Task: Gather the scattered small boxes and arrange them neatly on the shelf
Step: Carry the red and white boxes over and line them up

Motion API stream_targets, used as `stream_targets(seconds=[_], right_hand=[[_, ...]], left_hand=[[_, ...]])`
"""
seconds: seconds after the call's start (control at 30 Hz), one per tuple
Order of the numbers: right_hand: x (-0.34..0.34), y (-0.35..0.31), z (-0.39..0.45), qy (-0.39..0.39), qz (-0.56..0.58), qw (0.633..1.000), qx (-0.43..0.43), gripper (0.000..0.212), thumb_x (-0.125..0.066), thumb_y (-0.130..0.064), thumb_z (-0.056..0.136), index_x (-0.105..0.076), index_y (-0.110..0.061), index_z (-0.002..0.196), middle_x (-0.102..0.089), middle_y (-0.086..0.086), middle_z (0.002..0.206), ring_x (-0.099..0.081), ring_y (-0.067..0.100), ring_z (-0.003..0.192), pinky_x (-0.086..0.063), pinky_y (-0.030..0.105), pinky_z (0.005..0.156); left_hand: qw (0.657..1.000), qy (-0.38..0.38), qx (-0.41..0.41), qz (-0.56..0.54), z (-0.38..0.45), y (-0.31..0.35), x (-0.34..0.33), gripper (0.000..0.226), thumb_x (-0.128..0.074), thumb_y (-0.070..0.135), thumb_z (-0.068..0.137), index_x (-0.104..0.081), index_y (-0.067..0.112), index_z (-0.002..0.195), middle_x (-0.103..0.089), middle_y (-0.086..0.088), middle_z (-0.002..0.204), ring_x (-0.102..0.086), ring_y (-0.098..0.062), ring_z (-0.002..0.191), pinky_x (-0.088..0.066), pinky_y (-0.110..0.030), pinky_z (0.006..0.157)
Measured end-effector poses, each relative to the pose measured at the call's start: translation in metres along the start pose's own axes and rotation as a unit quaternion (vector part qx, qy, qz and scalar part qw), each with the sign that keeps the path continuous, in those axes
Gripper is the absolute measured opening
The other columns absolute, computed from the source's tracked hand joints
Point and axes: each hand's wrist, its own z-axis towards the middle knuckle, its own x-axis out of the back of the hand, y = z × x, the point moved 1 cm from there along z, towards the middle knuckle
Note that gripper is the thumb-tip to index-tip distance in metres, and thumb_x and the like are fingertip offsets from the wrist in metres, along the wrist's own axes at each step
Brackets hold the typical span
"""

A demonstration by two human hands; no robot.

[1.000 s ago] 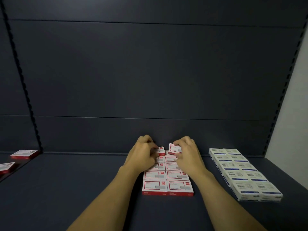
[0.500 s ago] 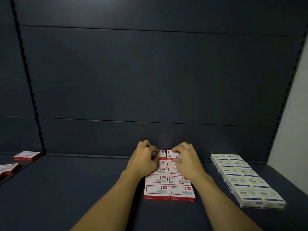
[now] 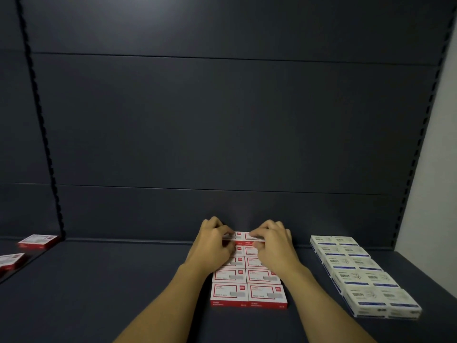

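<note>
Both hands, left hand (image 3: 214, 246) and right hand (image 3: 274, 246), pinch the rearmost red boxes (image 3: 243, 237) of the double row (image 3: 248, 285) near the shelf's (image 3: 99, 280) back edge.

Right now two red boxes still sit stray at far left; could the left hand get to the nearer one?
Probably yes: bare shelf lies between the left hand and that red box.

Dim, soft overhead light on dark panels; wide-angle bending at edges, slight blur throughout.
</note>
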Motion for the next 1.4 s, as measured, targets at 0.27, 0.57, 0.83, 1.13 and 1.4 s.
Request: stream_targets(seconds=[0.27,0.57,0.83,1.13,1.4], right_hand=[[0.013,-0.014,-0.003,0.016,0.002,1.000,0.005,0.041,-0.065,-0.040,0.092,-0.057,-0.029,0.131,-0.052,-0.012,0.129,-0.043,0.010,0.122,-0.031,0.030,0.107],[0.030,-0.063,-0.012,-0.072,-0.028,0.993,0.093,0.044,-0.058,-0.043,0.094,-0.054,-0.023,0.133,-0.055,-0.004,0.130,-0.047,0.018,0.120,-0.037,0.035,0.104],[0.033,-0.122,-0.016,-0.159,-0.086,0.972,0.153,0.059,-0.045,-0.055,0.095,-0.052,-0.012,0.134,-0.055,0.008,0.134,-0.050,0.027,0.123,-0.041,0.040,0.102],[0.013,-0.201,-0.039,-0.243,-0.080,0.950,0.180,0.067,-0.043,-0.059,0.095,-0.048,-0.008,0.138,-0.051,0.012,0.140,-0.047,0.031,0.127,-0.040,0.042,0.104],[-0.008,-0.271,-0.066,-0.262,-0.057,0.944,0.193,0.072,-0.046,-0.059,0.093,-0.043,-0.009,0.144,-0.047,0.012,0.145,-0.045,0.030,0.131,-0.039,0.040,0.108]], left_hand=[[0.997,0.026,0.056,-0.049,-0.009,0.002,0.013,0.045,-0.062,0.039,0.096,-0.056,0.023,0.137,-0.042,0.009,0.120,-0.036,-0.005,0.115,-0.035,-0.019,0.098],[0.967,-0.030,0.142,0.210,-0.058,-0.035,0.108,0.036,-0.053,0.031,0.095,-0.061,0.012,0.124,-0.055,-0.007,0.123,-0.053,-0.027,0.115,-0.050,-0.039,0.091],[0.923,-0.081,0.236,0.292,-0.122,-0.063,0.197,0.028,-0.049,0.035,0.094,-0.069,0.018,0.103,-0.062,-0.004,0.117,-0.063,-0.026,0.102,-0.052,-0.037,0.081],[0.912,-0.091,0.279,0.285,-0.191,-0.066,0.257,0.034,-0.045,0.040,0.092,-0.070,0.022,0.108,-0.067,-0.003,0.116,-0.063,-0.025,0.102,-0.053,-0.038,0.083],[0.897,-0.088,0.287,0.324,-0.226,-0.090,0.301,0.035,-0.050,0.041,0.096,-0.063,0.023,0.123,-0.063,-0.003,0.123,-0.061,-0.025,0.108,-0.051,-0.036,0.084]])
